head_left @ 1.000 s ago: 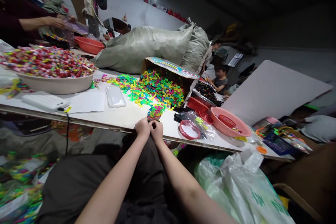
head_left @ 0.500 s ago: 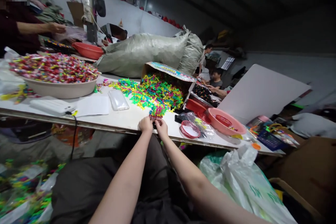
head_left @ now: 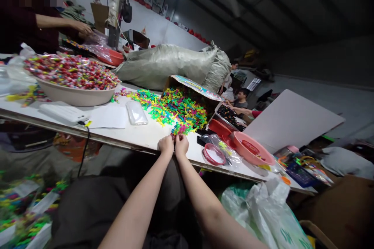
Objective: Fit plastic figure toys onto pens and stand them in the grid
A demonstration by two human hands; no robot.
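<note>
My left hand [head_left: 166, 144] and my right hand [head_left: 181, 146] are close together at the table's front edge, fingers pinched. Between the fingertips is something small and partly reddish, mostly hidden by the fingers. Just beyond them lies a small cluster of coloured plastic pieces [head_left: 181, 128], green, yellow, pink and blue. Behind it, a larger heap of such pieces [head_left: 187, 107] spills from a printed cardboard box [head_left: 195, 85] lying open towards me. A stack of clear plastic bags [head_left: 136, 113] lies to the left of my hands.
A wide basin [head_left: 77, 96] of wrapped sweets and a white power bank [head_left: 62, 113] with a cable stand left. To the right are a small red basket [head_left: 214, 155] and a pink basin [head_left: 253, 148]. Big woven sacks [head_left: 172, 66] lie behind. Another person's hand [head_left: 82, 28] holds plastic film.
The view has shifted slightly. My right hand has turned inward and closer to the left, both still pinching. At the far left, the other person's hand has moved with the plastic film.
</note>
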